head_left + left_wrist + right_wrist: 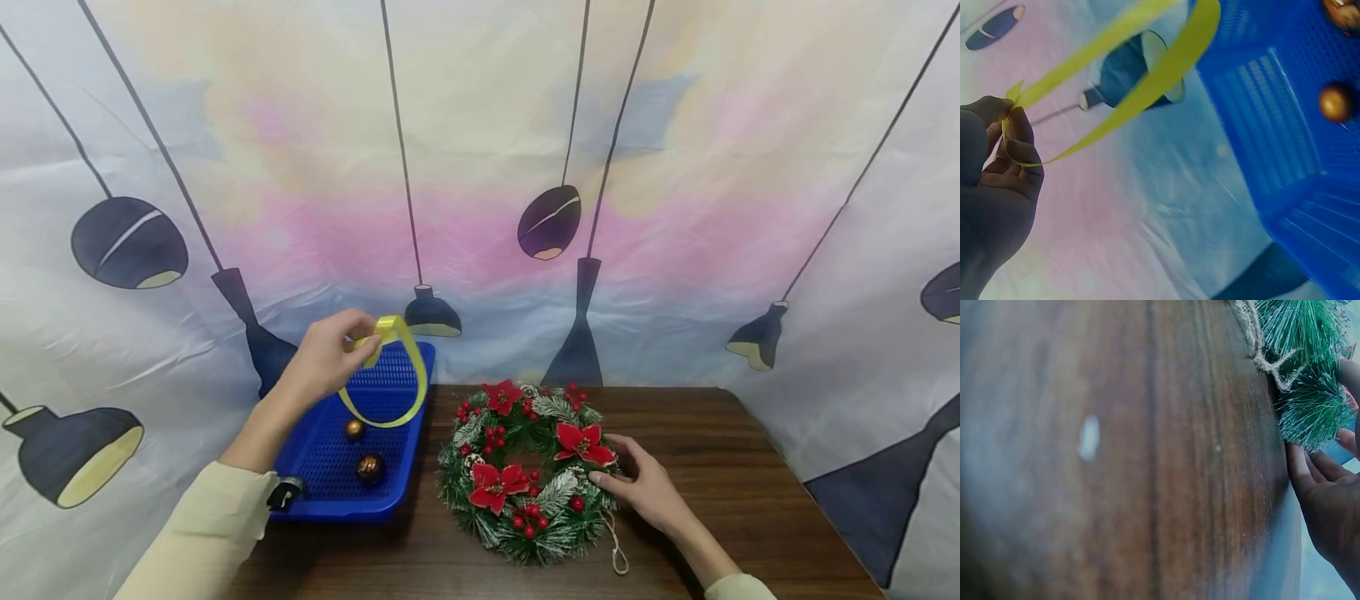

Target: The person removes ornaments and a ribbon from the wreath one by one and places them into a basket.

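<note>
My left hand (333, 346) pinches a loop of yellow ribbon (420, 387) between thumb and fingers, above the blue plastic basket (405, 487). In the left wrist view the ribbon (1169, 72) stretches away from the fingertips, its loop hanging free. A Christmas wreath (555, 496) lies flat on the table, with frosted green needles, red poinsettias (495, 487) and red berries. At its right edge my right hand (648, 483) holds it, the thumb on top and the other fingers along the outer side. These fingers are partly hidden by needles in the right wrist view.
Two shiny brown-gold balls, a larger one (370, 468) and a smaller one (355, 429), lie in the basket. A twine loop (618, 554) trails from the wreath onto the wooden table (705, 433). Behind the table hangs a lamp-patterned cloth (480, 167).
</note>
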`<state>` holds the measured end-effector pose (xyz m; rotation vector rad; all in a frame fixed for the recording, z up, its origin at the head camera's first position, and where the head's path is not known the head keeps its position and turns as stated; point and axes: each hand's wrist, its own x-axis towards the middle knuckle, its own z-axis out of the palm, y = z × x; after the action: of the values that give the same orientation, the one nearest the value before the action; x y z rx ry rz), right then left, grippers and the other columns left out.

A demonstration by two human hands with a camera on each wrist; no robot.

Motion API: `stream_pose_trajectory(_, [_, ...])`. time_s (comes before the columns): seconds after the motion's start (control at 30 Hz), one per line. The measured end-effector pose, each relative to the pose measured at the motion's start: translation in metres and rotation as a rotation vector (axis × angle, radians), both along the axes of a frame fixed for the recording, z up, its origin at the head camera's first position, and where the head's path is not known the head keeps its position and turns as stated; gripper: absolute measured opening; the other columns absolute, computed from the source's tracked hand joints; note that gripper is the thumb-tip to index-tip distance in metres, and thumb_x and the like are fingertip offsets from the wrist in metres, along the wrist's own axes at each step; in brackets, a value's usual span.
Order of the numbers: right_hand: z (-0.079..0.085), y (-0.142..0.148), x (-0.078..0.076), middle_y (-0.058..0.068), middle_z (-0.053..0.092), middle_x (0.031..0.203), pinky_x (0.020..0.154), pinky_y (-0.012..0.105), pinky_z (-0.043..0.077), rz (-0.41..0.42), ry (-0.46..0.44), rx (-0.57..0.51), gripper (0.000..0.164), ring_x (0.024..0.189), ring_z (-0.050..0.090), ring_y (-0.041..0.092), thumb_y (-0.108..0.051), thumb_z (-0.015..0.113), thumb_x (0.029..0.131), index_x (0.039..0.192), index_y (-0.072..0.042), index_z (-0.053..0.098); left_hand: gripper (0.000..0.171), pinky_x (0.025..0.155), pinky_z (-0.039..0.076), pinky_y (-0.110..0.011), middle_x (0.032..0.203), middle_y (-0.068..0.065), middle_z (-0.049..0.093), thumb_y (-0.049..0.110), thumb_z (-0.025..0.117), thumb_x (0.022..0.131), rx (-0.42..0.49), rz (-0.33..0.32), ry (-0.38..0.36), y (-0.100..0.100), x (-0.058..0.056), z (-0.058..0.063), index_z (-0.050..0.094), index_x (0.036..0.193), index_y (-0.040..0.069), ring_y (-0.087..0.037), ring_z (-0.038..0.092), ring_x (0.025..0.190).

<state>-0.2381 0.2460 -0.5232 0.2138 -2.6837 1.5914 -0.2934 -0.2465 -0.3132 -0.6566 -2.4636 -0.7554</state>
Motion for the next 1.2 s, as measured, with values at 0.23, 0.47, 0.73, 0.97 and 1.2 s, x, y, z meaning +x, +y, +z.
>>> stream_pose_trajectory(0.23, [-0.001, -0.001, -0.002, 0.018, 0.056, 0.149, 0.100, 0.052, 0.056, 0.001, -0.008, -0.010, 0.075, 0.135, 0.057, 0.041, -0.043, 0.083, 0.093, 0.156, -0.016, 0.049, 0.018, 0.087, 0.058, -0.060, 0.113, -0.021, 0.074, 0.012, 0.068, 0.105, -0.026, 0.068, -0.103, -0.022, 0.000, -0.025, 0.072, 0.117, 0.000, -0.043, 0.071, 0.106])
stream_pose_trajectory(0.47, [-0.001, 0.000, -0.001, 0.019, 0.056, 0.149, 0.099, 0.051, 0.057, 0.010, -0.011, -0.015, 0.076, 0.133, 0.058, 0.041, -0.044, 0.082, 0.094, 0.156, -0.015, 0.049, 0.007, 0.077, 0.059, -0.049, 0.098, -0.007, 0.073, 0.010, 0.073, 0.101, -0.087, 0.060, -0.173, -0.031, -0.002, -0.065, 0.074, 0.106, 0.005, -0.025, 0.070, 0.088])
stream_pose_trajectory(0.73, [-0.002, 0.000, -0.001, 0.018, 0.058, 0.146, 0.098, 0.052, 0.057, 0.003, -0.004, 0.004, 0.075, 0.130, 0.060, 0.039, -0.043, 0.082, 0.094, 0.156, -0.015, 0.049, 0.004, 0.066, 0.053, -0.033, 0.090, 0.002, 0.071, 0.011, 0.072, 0.102, -0.140, 0.020, -0.321, -0.029, 0.001, -0.092, 0.074, 0.104, 0.008, -0.009, 0.062, 0.077])
stream_pose_trajectory(0.97, [-0.003, -0.001, 0.001, 0.017, 0.058, 0.147, 0.097, 0.052, 0.057, -0.002, -0.006, 0.016, 0.075, 0.129, 0.061, 0.037, -0.044, 0.081, 0.095, 0.156, -0.015, 0.049, 0.003, 0.060, 0.049, -0.030, 0.083, 0.004, 0.065, 0.012, 0.071, 0.101, -0.151, 0.014, -0.421, -0.030, 0.009, -0.103, 0.072, 0.103, 0.009, -0.012, 0.057, 0.070])
stream_pose_trajectory(1.2, [0.002, 0.000, 0.000, 0.021, 0.052, 0.153, 0.105, 0.056, 0.052, 0.036, -0.017, 0.010, 0.074, 0.136, 0.055, 0.041, -0.043, 0.075, 0.100, 0.159, -0.011, 0.045, 0.015, 0.071, 0.055, -0.037, 0.094, 0.000, 0.068, 0.014, 0.072, 0.102, -0.183, 0.020, -0.430, -0.030, 0.014, -0.101, 0.073, 0.112, 0.004, -0.013, 0.063, 0.083])
